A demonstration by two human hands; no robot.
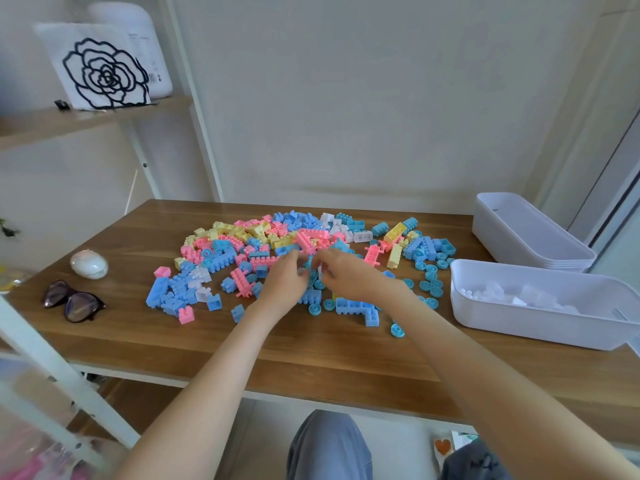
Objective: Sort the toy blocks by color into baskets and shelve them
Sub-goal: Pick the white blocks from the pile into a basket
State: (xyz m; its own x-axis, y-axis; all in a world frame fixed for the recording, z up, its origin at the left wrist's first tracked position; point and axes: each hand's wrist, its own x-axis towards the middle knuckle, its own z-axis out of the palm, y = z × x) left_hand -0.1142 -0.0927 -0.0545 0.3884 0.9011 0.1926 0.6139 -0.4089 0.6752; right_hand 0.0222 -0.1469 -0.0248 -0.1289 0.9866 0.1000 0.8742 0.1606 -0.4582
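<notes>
— Where are the blocks?
— On the table [114, 344]: the basket [540, 327] at its right edge holds white ones, and the blocks [242, 237] heap mid-table.
— The hands?
— The left hand [285, 282] and right hand [346, 271] meet on the heap, fingers curled; whether they grip anything I cannot tell.

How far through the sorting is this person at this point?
Done: some white blocks lie in the near basket. In hand: left hand and right hand work in the mixed pile; grip unclear. Left: that pink, blue, yellow pile, stacked baskets unused, nothing shelved.
</notes>
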